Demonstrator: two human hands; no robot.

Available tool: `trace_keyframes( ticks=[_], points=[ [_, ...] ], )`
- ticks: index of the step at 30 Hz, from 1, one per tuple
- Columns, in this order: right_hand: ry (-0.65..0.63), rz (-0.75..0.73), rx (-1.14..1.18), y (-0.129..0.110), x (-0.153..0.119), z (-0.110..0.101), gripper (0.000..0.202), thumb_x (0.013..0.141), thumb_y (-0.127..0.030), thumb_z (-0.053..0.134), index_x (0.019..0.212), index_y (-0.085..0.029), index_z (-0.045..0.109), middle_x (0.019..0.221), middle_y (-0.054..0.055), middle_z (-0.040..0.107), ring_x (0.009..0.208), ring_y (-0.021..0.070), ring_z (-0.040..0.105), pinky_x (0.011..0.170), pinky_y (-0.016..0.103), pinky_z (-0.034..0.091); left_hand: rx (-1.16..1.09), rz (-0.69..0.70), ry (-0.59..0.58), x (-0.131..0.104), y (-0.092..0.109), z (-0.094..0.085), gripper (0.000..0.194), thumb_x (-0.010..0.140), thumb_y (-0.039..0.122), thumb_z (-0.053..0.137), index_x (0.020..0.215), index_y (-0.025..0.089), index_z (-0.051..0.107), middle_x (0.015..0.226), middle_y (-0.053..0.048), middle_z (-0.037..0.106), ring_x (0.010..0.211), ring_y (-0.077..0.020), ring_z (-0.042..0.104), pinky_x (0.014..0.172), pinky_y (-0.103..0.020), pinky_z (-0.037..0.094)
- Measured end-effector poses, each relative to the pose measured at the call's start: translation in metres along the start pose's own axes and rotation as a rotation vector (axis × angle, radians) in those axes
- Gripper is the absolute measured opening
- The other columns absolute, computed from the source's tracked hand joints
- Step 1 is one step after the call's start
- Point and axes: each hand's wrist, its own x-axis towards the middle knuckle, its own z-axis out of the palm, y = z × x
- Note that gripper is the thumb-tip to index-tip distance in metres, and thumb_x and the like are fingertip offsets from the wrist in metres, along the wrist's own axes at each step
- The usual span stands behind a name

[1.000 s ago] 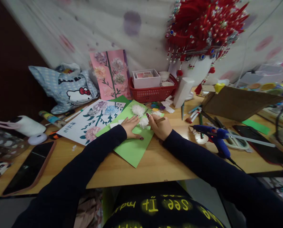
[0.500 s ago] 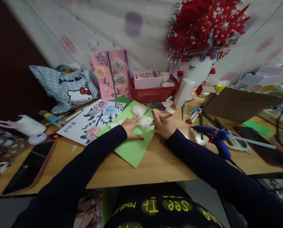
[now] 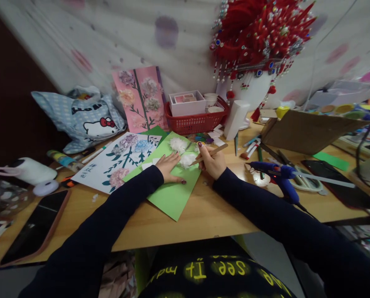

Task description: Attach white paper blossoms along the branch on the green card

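At the centre of the wooden table (image 3: 209,223), a light green sheet (image 3: 172,203) lies at a slant, with two fluffy white flowers on it: the upper flower (image 3: 177,145) at about twelve o'clock from the sheet's middle, the lower flower (image 3: 187,160) at about two. The person's left hand (image 3: 169,167) lies flat on the sheet, palm down, fingers loosely spread and gripping nothing. The right hand (image 3: 213,162), at about three o'clock, is closed around a thin brown tool (image 3: 219,149) held like a pen, its tip reaching the right edge of the lower flower; whether it presses in or only sits beside the petals is too small to tell. The work in hand looks like tending that flower's edge, and it seems to call for a light touch — the petals look soft enough to crush or tear. A low, slanting tip would probably serve better than a steep jab, while steady pressure from the left palm should stop the sheet sliding. The left fingertips lie close to both flowers, so they are best kept flat. The blue glue gun (image 3: 279,171) rests well apart at three o'clock.
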Motion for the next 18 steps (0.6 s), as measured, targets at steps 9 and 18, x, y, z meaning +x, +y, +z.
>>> trace_keyframes(
  ticks=[9,18],
  points=[
    [-0.109,-0.031,-0.003,0.009,0.000,0.003,0.054,0.084,-0.063,0.044,0.058,-0.017,0.054,0.038,-0.004,0.049,0.031,0.0063,0.043,0.034,0.017,0.036,0.014,0.022,0.023,0.002,-0.004,0.004,0.108,0.067,0.069,0.057,0.146,0.008,0.018,0.154,-0.019,0.011,0.142,-0.0332,0.010,0.113,-0.052,0.011],
    [0.023,0.018,0.152,-0.010,0.003,-0.001,0.057,0.082,-0.067,0.044,0.054,-0.017,0.052,0.035,-0.004,0.045,0.028,0.0067,0.039,0.031,0.020,0.032,-0.040,0.039,0.064,0.002,-0.005,0.005,0.106,0.064,0.066,0.063,0.144,0.010,0.024,0.153,-0.020,0.016,0.141,-0.0349,0.014,0.112,-0.055,0.013]
  ],
)
